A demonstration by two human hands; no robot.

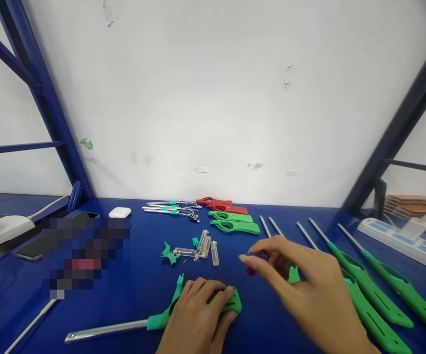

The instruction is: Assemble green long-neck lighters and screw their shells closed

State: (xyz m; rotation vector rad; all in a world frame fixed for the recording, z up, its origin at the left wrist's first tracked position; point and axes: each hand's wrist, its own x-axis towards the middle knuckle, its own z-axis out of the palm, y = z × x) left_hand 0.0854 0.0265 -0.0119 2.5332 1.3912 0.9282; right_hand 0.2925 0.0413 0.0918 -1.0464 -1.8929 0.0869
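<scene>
My left hand [201, 312] is wrapped round a green long-nosed gas lighter [237, 301], pressing it to the blue table. Its metal tube points left, and a teal trigger piece [179, 286] sticks up beside the hand. Between thumb and fingers, my right hand [309, 282] grips a screwdriver [250, 271] with a red and purple handle. The thin shaft slants down to the lighter's handle end; whether the tip sits in a screw is too small to tell. Clear fuel tanks [215, 253] and teal plastic parts [168, 254] lie just beyond my hands.
Several green lighters [375, 290] lie on the right, partly behind my right hand. At the back are metal tubes with wires [168, 209], red handle shells [216, 202] and green handle shells [235, 226]. A white earphone case [120, 212] and a power strip [405, 243] flank them.
</scene>
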